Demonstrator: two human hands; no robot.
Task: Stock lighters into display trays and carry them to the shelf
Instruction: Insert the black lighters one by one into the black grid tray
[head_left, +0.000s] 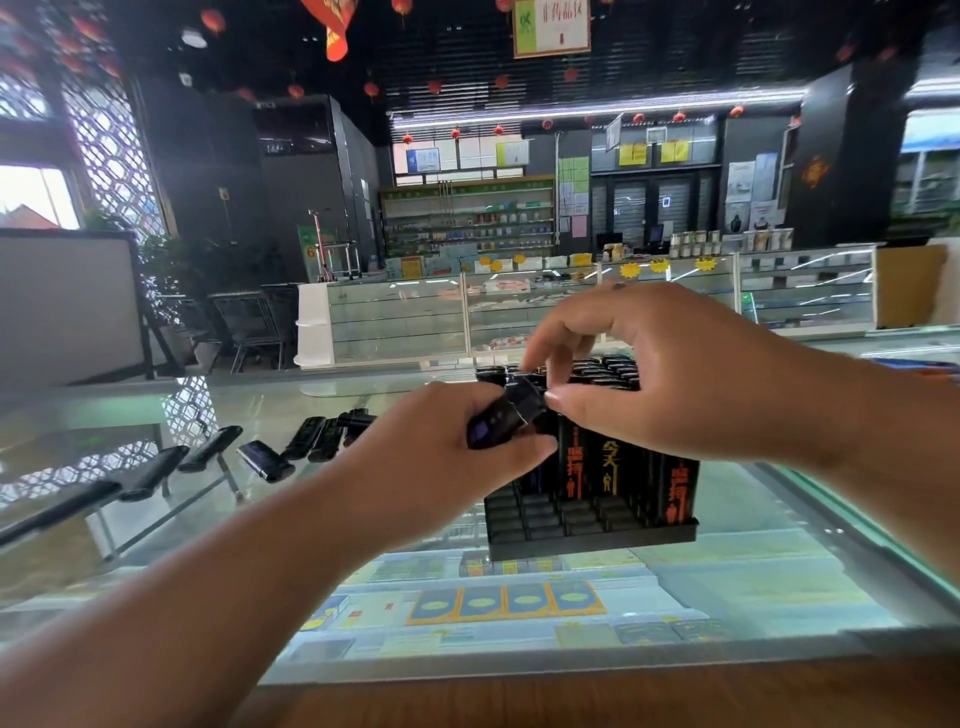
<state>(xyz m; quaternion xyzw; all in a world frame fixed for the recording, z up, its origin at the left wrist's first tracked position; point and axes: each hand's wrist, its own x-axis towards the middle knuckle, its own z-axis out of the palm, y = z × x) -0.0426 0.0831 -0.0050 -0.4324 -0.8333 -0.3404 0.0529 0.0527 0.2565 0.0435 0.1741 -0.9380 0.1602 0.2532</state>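
Note:
A black display tray (592, 538) stands on the glass counter, its back and right slots filled with upright black lighters (675, 493) bearing orange and yellow print; the front-left slots are empty. My left hand (441, 436) grips a black lighter (501, 421), tilted, just left of the tray's top. My right hand (665, 374) hovers over the standing lighters, thumb and fingertips touching the top end of that held lighter. Several loose black lighters (270, 460) lie on the glass to the left.
The glass counter (753, 571) shows boxed goods inside beneath. A wooden edge (571, 696) runs along its near side. More glass showcases (395, 317) and stocked shelves (467, 218) stand across the shop floor. A board on an easel (67, 301) is at the left.

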